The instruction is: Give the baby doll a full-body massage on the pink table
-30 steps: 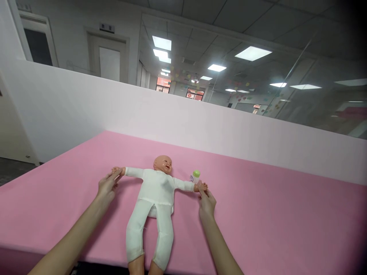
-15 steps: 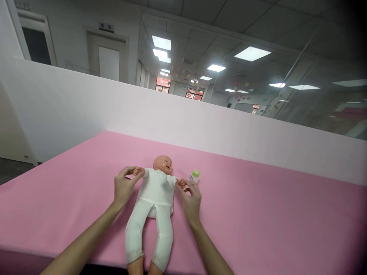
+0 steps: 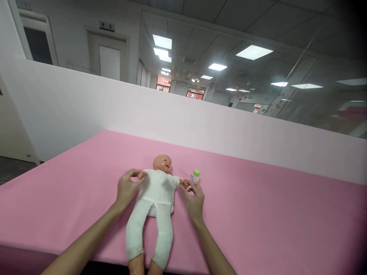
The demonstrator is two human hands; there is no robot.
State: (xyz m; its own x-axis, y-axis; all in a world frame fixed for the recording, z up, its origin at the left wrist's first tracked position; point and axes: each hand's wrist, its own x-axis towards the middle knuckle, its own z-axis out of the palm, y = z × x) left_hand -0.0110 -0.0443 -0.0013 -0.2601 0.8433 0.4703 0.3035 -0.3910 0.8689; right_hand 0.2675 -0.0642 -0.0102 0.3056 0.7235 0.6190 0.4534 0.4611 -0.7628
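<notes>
A baby doll (image 3: 159, 187) in a white top and white leggings lies on its back on the pink table, head toward the wall. My left hand (image 3: 127, 187) is closed around the doll's hand on the left, thumb and fingers pinching it beside the shoulder. On the other side my right hand (image 3: 194, 198) grips the doll's other hand, its arm stretched out sideways. Just behind my right fingers stands a small bottle (image 3: 195, 175) with a green cap; its lower part is partly hidden by my hand.
The pink tabletop (image 3: 258, 214) spreads to both sides of the doll. A low white partition (image 3: 172, 114) runs along its back edge, with glass above it. Doors (image 3: 109, 57) and lit ceiling panels show beyond.
My left hand has brought the doll's hand inward, to the right, closer to its shoulder. My right hand has drawn the other doll's hand slightly outward to the right.
</notes>
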